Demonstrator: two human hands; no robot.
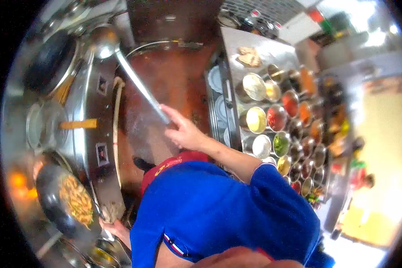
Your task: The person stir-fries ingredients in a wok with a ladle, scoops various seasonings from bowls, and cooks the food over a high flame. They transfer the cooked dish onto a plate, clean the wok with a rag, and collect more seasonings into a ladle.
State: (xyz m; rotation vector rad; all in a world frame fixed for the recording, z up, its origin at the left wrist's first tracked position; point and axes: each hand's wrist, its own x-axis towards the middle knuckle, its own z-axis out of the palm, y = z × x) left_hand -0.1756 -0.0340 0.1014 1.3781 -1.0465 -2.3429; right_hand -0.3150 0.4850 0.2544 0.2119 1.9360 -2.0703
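Note:
My right hand, in the middle of the view, is closed around the handle of a metal ladle. The ladle's bowl is at the upper left, near a dark round pan. At the lower left, my left hand is closed on the handle side of a black wok, with a pale cloth beside the fingers. The wok is tilted, and browned food with bits of green lies along its right side.
Orange flames glow left of the wok. A dark pan stands at the upper left, above a glass-like bowl. On the right, a steel counter holds several ingredient containers. Stacked plates sit beneath it.

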